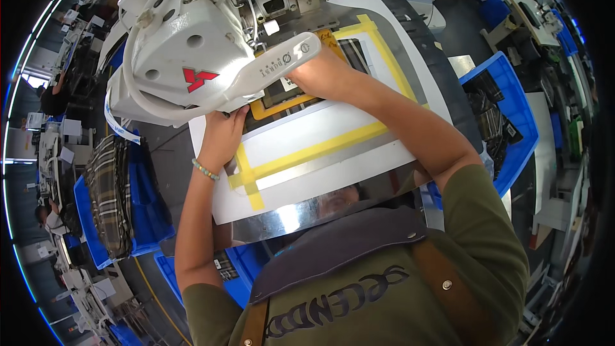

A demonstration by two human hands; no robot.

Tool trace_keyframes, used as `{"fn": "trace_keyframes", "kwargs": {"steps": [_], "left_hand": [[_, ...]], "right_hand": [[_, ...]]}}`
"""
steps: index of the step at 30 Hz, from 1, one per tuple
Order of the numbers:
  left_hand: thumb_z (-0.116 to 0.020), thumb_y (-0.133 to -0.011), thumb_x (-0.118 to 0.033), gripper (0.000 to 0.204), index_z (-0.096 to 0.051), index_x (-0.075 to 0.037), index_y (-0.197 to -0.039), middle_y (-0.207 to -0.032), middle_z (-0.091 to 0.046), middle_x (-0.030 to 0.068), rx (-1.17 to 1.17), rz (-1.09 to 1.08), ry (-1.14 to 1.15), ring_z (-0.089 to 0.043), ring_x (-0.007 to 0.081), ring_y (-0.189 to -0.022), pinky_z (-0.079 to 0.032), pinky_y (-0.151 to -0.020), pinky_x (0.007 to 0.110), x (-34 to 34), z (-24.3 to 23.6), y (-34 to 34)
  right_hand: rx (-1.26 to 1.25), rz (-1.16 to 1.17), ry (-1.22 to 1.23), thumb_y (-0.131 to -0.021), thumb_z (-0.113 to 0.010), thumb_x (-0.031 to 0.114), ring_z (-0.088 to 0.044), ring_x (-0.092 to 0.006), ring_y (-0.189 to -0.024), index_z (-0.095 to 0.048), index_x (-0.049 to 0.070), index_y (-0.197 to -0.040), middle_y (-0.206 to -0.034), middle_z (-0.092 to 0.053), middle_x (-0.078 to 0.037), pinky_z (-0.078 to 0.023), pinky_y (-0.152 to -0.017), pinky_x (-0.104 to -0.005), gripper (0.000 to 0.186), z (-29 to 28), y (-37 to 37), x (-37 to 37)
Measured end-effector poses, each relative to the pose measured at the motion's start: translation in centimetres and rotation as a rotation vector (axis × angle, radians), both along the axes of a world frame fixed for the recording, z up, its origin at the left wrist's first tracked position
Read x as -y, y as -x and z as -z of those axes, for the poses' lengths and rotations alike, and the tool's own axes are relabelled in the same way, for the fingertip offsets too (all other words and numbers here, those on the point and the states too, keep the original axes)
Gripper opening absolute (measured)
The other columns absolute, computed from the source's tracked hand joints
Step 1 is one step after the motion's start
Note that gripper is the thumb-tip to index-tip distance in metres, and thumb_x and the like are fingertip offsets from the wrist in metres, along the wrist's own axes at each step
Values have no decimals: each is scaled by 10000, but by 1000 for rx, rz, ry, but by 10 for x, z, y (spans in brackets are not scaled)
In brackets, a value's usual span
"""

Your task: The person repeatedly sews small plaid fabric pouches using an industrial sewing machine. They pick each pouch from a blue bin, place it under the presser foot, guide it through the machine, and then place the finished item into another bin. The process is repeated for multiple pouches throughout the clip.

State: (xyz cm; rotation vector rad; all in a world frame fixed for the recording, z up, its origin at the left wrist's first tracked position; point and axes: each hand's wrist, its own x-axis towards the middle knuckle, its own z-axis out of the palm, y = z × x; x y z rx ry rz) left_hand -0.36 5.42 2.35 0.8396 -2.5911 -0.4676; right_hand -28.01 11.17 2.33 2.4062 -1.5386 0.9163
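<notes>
At the far left, folded plaid cloth (110,198) is heaped in a blue crate (148,214). Right of it, a white machine head (173,51) leans over the counter. Below the head, the left hand (223,133) reaches up to the near left corner of an amber frame (279,109); its fingertips are partly covered, so I cannot tell whether they grip or merely press.

Inside the frame lies a dark plaid piece (275,96), over a white sheet (288,186) banded with yellow tape (320,152). That cloth looks light, soft and limp, likely to wrinkle or shift if pushed from one spot; it is best taken by opposite edges, or kept flat under spread fingers. The frame seems thin and stiff, better held by its outer bars.

Farther right, the right hand (325,77) extends over the plaid piece, its fingers behind the machine's white arm (275,64); their spread cannot be told. At the right, another blue crate (522,122) holds more plaid pieces (483,115).
</notes>
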Motion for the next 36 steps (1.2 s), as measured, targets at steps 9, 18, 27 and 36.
{"fn": "trace_keyframes", "kwargs": {"steps": [9,18,27,36], "left_hand": [[-506,-1069,-180,337,-677,-131,-1355,-1292,-679,148,-79,17,-193,-592,326,-1207,-420,-1074,398,1,-4,21],[-564,-1044,-199,274,-708,-21,-1195,-1213,-700,208,-63,-108,-157,-642,393,-1135,-471,-1013,436,6,16,6],[-648,-988,-62,311,-619,28,-1285,-1222,-693,133,-378,-187,-459,-638,215,-1128,-485,-986,339,29,28,-7],[-648,-921,-64,217,-681,-12,-1129,-1069,-717,213,-110,4,116,-677,403,-996,-526,-857,453,38,27,4]], "right_hand": [[-132,-47,-26,-786,-677,60,-617,-230,-1095,-776,83,-818,-1013,-681,-53,-480,-915,-408,107,-13,-10,-10],[179,-264,-202,-845,-580,-39,-579,-289,-1179,-767,109,-1164,-1230,-647,-103,-425,-1053,-424,399,13,-16,-31],[152,-248,-151,-855,-578,-36,-570,-280,-1161,-774,103,-1149,-1211,-634,-104,-437,-1022,-406,379,11,-20,-36],[145,-242,-123,-859,-592,-26,-587,-281,-1141,-772,99,-1134,-1183,-646,-96,-452,-1012,-406,351,11,-20,-35]]}}
